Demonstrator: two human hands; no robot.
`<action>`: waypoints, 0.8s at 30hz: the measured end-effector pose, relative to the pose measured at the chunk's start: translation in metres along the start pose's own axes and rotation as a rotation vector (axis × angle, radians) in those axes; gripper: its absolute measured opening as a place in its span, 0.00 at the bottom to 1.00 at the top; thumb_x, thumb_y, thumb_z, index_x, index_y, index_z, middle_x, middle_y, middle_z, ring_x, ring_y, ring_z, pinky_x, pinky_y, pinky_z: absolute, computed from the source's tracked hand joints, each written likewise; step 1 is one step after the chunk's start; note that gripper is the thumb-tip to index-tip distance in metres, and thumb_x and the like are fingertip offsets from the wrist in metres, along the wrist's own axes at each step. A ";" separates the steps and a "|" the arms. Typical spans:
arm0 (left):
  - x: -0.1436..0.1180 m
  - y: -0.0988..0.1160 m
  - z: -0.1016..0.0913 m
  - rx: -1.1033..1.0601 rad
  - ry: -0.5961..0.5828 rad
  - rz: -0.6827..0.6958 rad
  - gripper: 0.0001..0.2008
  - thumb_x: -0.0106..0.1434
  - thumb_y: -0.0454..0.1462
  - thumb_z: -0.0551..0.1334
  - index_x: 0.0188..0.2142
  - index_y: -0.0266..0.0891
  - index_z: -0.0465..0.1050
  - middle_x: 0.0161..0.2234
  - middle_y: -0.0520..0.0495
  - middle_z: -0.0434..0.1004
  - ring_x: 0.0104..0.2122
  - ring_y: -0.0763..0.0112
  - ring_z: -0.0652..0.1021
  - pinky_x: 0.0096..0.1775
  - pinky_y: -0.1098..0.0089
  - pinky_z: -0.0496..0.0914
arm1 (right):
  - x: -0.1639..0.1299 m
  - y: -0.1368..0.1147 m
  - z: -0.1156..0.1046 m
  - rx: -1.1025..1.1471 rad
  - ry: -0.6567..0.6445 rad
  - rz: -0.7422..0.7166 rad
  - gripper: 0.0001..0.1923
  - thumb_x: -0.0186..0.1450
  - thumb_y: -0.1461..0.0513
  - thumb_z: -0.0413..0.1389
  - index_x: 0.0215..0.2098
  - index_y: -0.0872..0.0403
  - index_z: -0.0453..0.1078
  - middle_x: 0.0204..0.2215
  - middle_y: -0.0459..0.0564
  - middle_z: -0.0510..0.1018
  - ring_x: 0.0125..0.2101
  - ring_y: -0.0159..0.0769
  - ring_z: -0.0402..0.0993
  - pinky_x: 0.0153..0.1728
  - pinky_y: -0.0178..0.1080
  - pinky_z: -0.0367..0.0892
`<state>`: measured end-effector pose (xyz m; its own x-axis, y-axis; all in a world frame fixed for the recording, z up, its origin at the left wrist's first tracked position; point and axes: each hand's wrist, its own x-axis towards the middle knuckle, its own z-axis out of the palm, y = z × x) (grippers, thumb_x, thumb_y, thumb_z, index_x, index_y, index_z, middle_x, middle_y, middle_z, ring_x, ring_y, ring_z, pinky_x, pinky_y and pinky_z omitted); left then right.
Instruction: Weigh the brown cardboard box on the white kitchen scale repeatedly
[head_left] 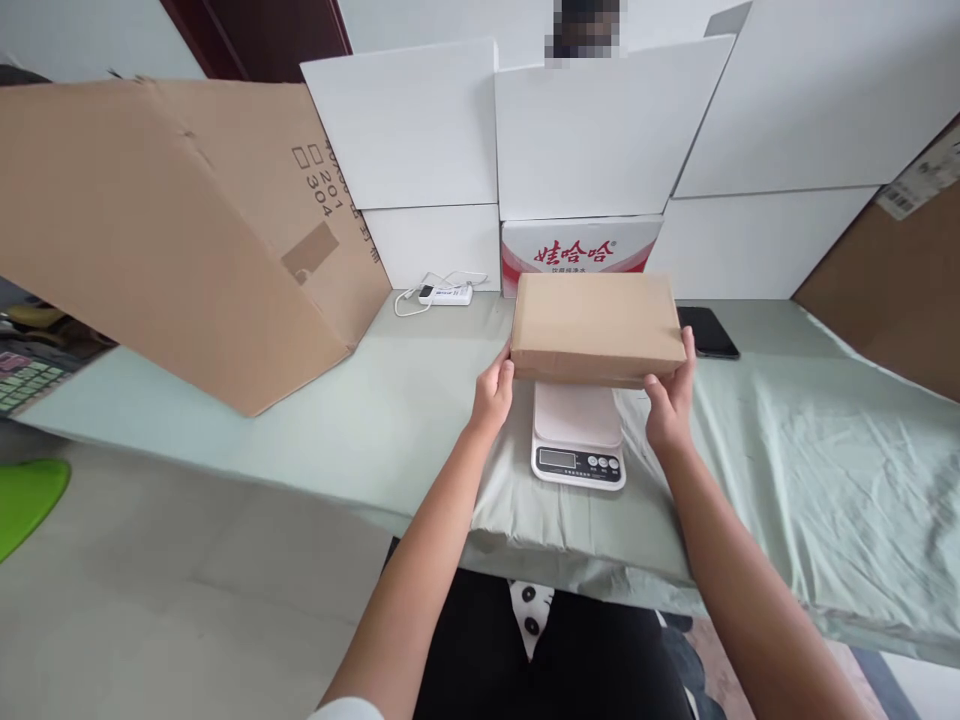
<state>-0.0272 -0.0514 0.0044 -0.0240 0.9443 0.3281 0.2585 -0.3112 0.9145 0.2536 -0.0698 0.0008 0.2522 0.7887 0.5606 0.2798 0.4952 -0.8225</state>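
Note:
A brown cardboard box [598,318] is held level between my two hands, over the back part of a white digital kitchen scale [577,415]. My left hand [493,392] grips the box's left end, its thumb on the near edge. At the opposite end, my right hand [671,398] closes on the near right corner, thumb in front and fingers along the side. The scale's display and buttons face me, while its rear is hidden beneath the box. Whether the box touches the weighing plate I cannot tell.
White panels [585,140] and a printed carton [577,245] line the back. A white power strip [446,295] with a cable lies left of the carton, a black phone-like slab [709,333] to the right. A large cardboard sheet [225,240] stands at left on the cloth-covered table [337,440].

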 end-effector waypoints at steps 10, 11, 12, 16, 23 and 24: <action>-0.075 0.006 -0.010 -0.070 -0.006 -0.026 0.38 0.79 0.62 0.49 0.73 0.44 0.72 0.74 0.42 0.75 0.76 0.53 0.71 0.77 0.54 0.65 | -0.068 -0.020 -0.012 0.074 0.067 0.140 0.51 0.66 0.38 0.64 0.82 0.29 0.51 0.85 0.37 0.50 0.86 0.56 0.37 0.84 0.70 0.44; -0.077 0.007 -0.010 -0.075 -0.007 -0.031 0.38 0.78 0.62 0.49 0.73 0.43 0.72 0.74 0.41 0.74 0.76 0.53 0.71 0.77 0.54 0.65 | -0.068 -0.020 -0.013 0.072 0.072 0.141 0.51 0.66 0.38 0.64 0.82 0.30 0.52 0.85 0.39 0.51 0.86 0.56 0.38 0.83 0.71 0.46; -0.078 0.007 -0.010 -0.079 -0.009 -0.038 0.38 0.78 0.63 0.49 0.73 0.42 0.72 0.75 0.41 0.74 0.77 0.52 0.71 0.77 0.53 0.65 | -0.068 -0.020 -0.013 0.065 0.077 0.140 0.50 0.67 0.38 0.64 0.82 0.32 0.53 0.84 0.41 0.52 0.86 0.57 0.40 0.83 0.70 0.48; -0.079 0.009 -0.008 -0.087 -0.016 -0.072 0.39 0.77 0.63 0.51 0.72 0.43 0.73 0.75 0.41 0.74 0.77 0.51 0.71 0.77 0.52 0.65 | -0.066 -0.020 -0.014 0.031 0.076 0.130 0.45 0.69 0.40 0.62 0.80 0.35 0.56 0.81 0.47 0.61 0.84 0.55 0.48 0.82 0.67 0.52; -0.080 0.006 -0.009 -0.102 -0.010 -0.064 0.37 0.78 0.61 0.51 0.74 0.44 0.71 0.76 0.42 0.71 0.78 0.54 0.69 0.79 0.54 0.62 | -0.065 -0.021 -0.015 0.060 0.100 0.151 0.46 0.67 0.39 0.63 0.79 0.36 0.58 0.78 0.51 0.66 0.80 0.58 0.59 0.80 0.69 0.54; -0.080 0.006 -0.009 -0.106 0.001 -0.068 0.36 0.78 0.61 0.51 0.74 0.44 0.71 0.77 0.42 0.70 0.78 0.55 0.68 0.79 0.54 0.61 | -0.065 -0.021 -0.015 0.055 0.107 0.149 0.47 0.67 0.39 0.63 0.79 0.38 0.58 0.77 0.53 0.68 0.79 0.59 0.60 0.80 0.69 0.55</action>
<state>-0.0328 -0.1299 -0.0146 -0.0389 0.9636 0.2647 0.1530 -0.2560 0.9545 0.2456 -0.1371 -0.0170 0.3853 0.8129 0.4368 0.1816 0.3973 -0.8995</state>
